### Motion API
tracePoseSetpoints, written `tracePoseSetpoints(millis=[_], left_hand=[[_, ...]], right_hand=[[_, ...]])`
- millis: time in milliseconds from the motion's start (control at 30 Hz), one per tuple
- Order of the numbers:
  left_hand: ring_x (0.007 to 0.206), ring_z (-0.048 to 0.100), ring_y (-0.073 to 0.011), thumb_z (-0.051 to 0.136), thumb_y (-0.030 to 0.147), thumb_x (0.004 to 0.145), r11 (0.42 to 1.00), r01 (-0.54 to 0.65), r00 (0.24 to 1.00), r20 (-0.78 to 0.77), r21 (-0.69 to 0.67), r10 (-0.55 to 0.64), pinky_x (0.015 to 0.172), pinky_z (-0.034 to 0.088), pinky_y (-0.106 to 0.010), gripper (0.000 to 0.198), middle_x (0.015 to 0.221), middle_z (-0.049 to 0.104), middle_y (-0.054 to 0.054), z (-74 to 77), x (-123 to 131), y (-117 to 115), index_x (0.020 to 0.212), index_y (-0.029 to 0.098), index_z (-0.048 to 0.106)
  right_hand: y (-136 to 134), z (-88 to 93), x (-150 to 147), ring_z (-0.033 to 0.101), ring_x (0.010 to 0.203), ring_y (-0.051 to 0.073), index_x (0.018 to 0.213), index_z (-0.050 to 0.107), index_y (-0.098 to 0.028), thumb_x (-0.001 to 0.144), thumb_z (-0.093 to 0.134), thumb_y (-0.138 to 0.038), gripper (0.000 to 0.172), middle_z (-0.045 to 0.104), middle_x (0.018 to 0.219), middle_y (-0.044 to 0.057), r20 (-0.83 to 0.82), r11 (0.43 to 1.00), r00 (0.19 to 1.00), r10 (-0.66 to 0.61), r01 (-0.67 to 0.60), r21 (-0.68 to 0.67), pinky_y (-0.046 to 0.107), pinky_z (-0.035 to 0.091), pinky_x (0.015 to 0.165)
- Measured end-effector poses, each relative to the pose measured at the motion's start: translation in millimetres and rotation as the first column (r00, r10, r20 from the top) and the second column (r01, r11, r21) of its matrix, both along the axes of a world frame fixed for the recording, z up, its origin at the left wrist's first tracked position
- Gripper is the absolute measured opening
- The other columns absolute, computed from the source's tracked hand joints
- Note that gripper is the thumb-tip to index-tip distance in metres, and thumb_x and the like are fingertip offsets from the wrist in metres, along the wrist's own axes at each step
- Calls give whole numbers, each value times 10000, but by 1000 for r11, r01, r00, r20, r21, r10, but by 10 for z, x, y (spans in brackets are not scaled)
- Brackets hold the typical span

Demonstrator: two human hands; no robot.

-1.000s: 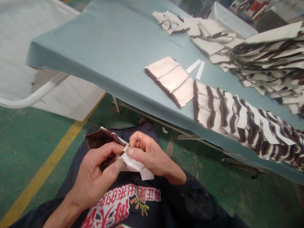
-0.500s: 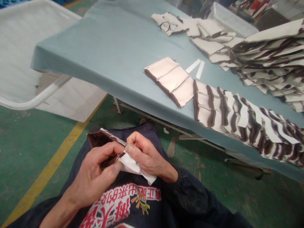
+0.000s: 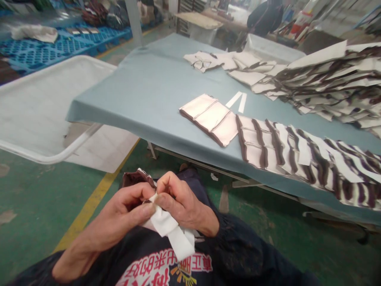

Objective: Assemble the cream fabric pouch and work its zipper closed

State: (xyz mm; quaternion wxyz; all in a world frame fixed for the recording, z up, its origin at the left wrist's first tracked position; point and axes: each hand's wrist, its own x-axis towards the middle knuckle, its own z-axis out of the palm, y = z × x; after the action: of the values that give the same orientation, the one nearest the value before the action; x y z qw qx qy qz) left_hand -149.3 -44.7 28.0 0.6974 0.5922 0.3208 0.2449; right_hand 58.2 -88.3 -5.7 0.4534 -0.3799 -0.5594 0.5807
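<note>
A small dark-brown leather piece (image 3: pixel 135 179) with a white paper backing strip (image 3: pixel 174 232) sits over the lap, kept close for fine fingerwork. The left hand (image 3: pixel 125 216) pinches the piece steady while the right hand (image 3: pixel 181 202) nips the strip's end at the same spot. Beyond lies the blue-grey cloth-covered table (image 3: pixel 143 95) with a row of overlapped brown-and-white pieces (image 3: pixel 297 149)
</note>
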Motion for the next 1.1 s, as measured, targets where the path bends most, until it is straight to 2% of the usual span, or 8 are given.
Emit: tracePoseSetpoints(millis=[200, 367, 467, 600, 733, 900, 967, 1100], left_hand=[[590, 393, -126, 917, 716, 955, 997, 40, 997, -75, 66, -35, 518, 386, -215, 614, 669, 477, 60, 187, -34, 216, 745, 223, 617], [622, 470, -146, 838, 573, 1011, 964, 83, 989, -141, 251, -48, 539, 439, -210, 462, 704, 557, 41, 307, -96, 316, 769, 229, 647], [621, 509, -150, 792, 483, 1006, 945, 118, 981, -186, 304, -63, 545, 462, -205, 390, 697, 582, 39, 395, -111, 319, 746, 231, 649], [585, 557, -158, 753, 411, 984, 897, 146, 974, -220, 417, -57, 524, 466, -206, 303, 661, 639, 30, 561, -75, 277, 739, 241, 700], [538, 567, -146, 710, 354, 1002, 832, 171, 971, -234, 528, -51, 506, 448, -197, 319, 613, 649, 35, 712, -80, 232, 701, 247, 713], [569, 663, -146, 674, 373, 1060, 817, 239, 953, -288, 525, -94, 537, 485, -179, 354, 661, 731, 34, 691, -187, 199, 745, 256, 783], [549, 655, -142, 690, 376, 1060, 822, 224, 953, -293, 524, -73, 523, 471, -179, 360, 636, 717, 41, 641, -219, 187, 733, 260, 785], [495, 619, -137, 711, 363, 1039, 828, 183, 955, -296, 531, -21, 481, 438, -193, 321, 598, 706, 43, 564, -237, 172, 754, 264, 820]], right_hand=[[200, 129, -16, 570, 676, 134, 1022, 540, -268, 1122, 695, -613, 391, 645, 836, -58, 143, 986, 988, -62, 38, 163, 272, 461, 641], [247, 151, 68, 596, 633, 142, 1154, 633, -246, 1175, 626, -511, 266, 655, 782, -56, 162, 965, 972, -171, 133, 226, 269, 496, 619], [242, 299, 176, 772, 880, 194, 1265, 680, -230, 1170, 673, -503, 289, 817, 1027, 43, 171, 897, 946, -277, 190, 399, 342, 635, 832], [322, 559, 221, 814, 1302, 304, 1441, 677, -234, 1004, 911, -558, 593, 840, 1432, 148, 266, 782, 950, -162, -41, 622, 457, 638, 1145], [466, 690, 187, 824, 968, 255, 1216, 715, -252, 874, 990, -676, 610, 848, 1026, 30, 446, 754, 889, -107, -220, 619, 485, 607, 1153], [425, 745, 171, 530, 608, 147, 731, 552, -273, 912, 960, -738, 644, 514, 625, -89, 598, 799, 799, -61, -320, 509, 330, 448, 718], [362, 768, 170, 504, 599, 129, 693, 515, -259, 986, 926, -681, 658, 507, 631, -77, 603, 829, 798, 7, -341, 443, 309, 325, 624], [295, 825, 196, 511, 602, 100, 726, 549, -236, 1040, 908, -548, 569, 539, 668, -81, 591, 885, 801, 95, -339, 317, 276, 290, 606]])
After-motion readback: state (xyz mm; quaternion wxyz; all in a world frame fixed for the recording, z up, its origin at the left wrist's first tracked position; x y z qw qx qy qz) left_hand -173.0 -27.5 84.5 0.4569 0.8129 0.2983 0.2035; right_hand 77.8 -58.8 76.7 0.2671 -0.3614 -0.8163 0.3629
